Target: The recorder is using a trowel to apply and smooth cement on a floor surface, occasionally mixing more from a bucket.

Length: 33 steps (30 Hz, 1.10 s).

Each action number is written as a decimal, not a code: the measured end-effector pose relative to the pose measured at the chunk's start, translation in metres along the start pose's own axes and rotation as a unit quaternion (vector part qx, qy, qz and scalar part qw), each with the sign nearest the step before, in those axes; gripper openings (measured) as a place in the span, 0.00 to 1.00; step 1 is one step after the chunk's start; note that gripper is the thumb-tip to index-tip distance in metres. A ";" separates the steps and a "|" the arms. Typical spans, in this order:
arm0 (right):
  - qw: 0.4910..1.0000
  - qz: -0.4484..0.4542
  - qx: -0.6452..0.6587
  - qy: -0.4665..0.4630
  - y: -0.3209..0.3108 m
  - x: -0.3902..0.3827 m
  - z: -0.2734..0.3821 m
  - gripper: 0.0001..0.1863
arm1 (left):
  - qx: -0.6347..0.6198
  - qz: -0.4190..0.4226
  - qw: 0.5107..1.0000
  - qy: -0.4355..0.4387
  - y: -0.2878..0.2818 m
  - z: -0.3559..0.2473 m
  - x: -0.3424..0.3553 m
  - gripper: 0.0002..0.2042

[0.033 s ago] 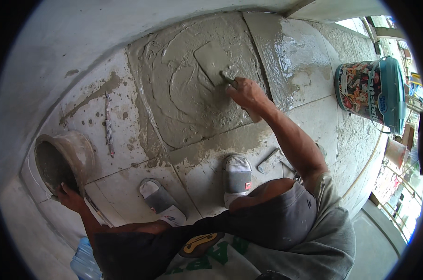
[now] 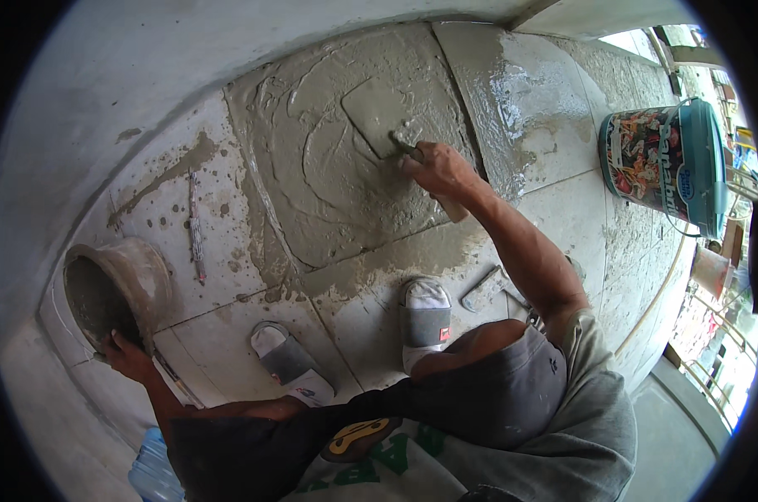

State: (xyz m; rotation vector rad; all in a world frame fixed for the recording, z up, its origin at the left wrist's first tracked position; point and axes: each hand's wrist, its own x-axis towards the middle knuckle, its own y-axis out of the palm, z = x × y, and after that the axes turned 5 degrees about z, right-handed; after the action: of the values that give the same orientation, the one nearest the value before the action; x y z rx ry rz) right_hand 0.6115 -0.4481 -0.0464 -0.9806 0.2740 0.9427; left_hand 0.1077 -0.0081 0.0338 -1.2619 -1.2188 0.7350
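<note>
My right hand point(image 2: 443, 171) is closed round the handle of a trowel point(image 2: 372, 115). The trowel's flat rectangular blade is coated in grey and lies on the wet mortar point(image 2: 312, 159), which shows curved swirl marks. At the lower left, my left hand point(image 2: 128, 356) grips the rim of a tilted, mortar-stained bucket point(image 2: 140, 272). The bucket's mouth faces me, and grey mortar coats its inside. Part of the left hand's fingers is hidden by the rim.
A stained pencil-like stick point(image 2: 197, 230) lies on the splashed tiles. My slippered feet point(image 2: 426, 314) stand below the mortar, beside a metal tool point(image 2: 484, 289). At right is a teal-lidded pail point(image 2: 647, 159); a blue plastic bottle point(image 2: 155, 468) sits lower left. A wall point(image 2: 103, 100) rises on the far side.
My right hand and the trowel have shifted slightly left and toward me across the mortar. My left hand stays on the bucket's rim.
</note>
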 end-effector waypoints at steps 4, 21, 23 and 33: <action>0.997 0.006 -0.078 -0.023 -0.034 0.028 0.009 0.27 | 0.007 -0.007 1.000 0.015 -0.005 0.015 0.000 0.26; 0.959 -0.202 -0.197 0.006 -0.090 0.121 -0.021 0.18 | 0.030 0.011 0.999 -0.015 -0.002 0.013 0.003 0.26; 0.960 -0.199 -0.194 0.020 -0.089 0.124 -0.023 0.17 | 0.037 0.011 0.999 -0.022 -0.001 0.016 0.003 0.26; 0.935 -0.265 -0.236 -0.025 -0.087 0.139 -0.028 0.13 | 0.028 0.026 0.999 -0.029 -0.003 0.017 0.006 0.26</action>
State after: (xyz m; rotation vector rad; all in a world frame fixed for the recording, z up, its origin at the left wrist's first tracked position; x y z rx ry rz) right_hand 0.7669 -0.4126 -0.0926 -1.3795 -0.2725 0.5372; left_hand 0.0929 0.0022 0.0362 -1.2383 -1.2083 0.8433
